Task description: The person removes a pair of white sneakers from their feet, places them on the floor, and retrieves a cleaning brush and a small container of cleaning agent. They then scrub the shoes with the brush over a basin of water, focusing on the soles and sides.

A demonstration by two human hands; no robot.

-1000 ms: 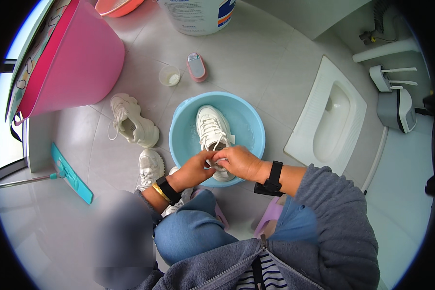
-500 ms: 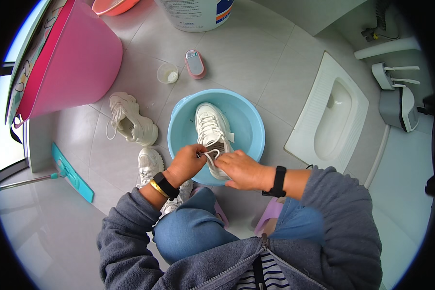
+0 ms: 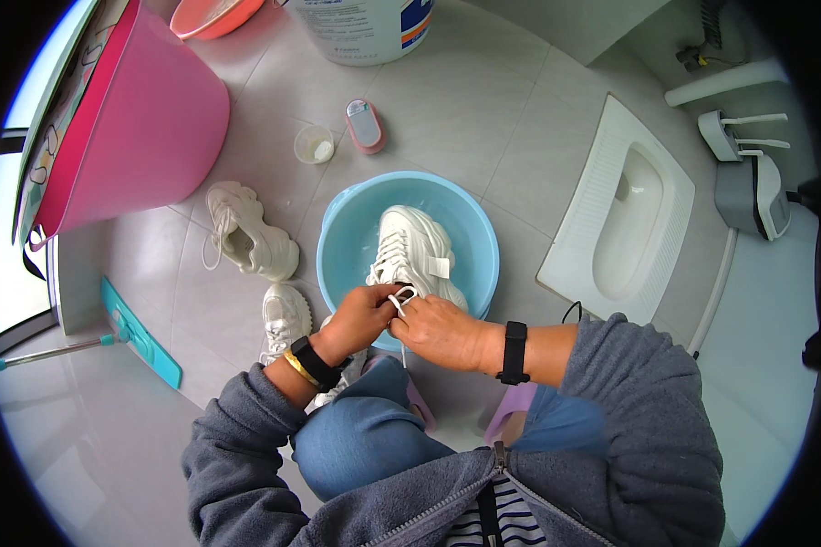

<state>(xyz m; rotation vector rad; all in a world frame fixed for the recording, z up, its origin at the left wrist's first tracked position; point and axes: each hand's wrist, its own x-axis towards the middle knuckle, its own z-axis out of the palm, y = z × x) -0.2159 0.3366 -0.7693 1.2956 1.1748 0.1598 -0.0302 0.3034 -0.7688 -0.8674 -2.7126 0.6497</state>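
Note:
A white chunky sneaker (image 3: 415,244) rests tilted onto its side in a light blue basin (image 3: 483,232), toe pointing away from me. Its loose white shoelace (image 3: 402,298) loops between my hands at the shoe's collar. My left hand (image 3: 360,321) is closed, with the lace pinched at its fingertips. Close beside it, my right hand (image 3: 438,334) is also closed on the lace, and a lace end hangs down below it. The fingers partly hide the shoe's heel and opening.
Left of the basin lie a beige sneaker (image 3: 269,253) and a white sneaker (image 3: 285,314). Beyond are a plastic cup (image 3: 314,146), a pink oval brush (image 3: 365,126), a white bucket (image 3: 356,36) and a pink tub (image 3: 155,118). A squat toilet (image 3: 593,246) is at right, a teal mop (image 3: 146,337) at left.
The sneaker in the basin has rolled from upright onto its side, showing more of its right flank. My hands have drawn closer together, the right one moving left and slightly nearer me.

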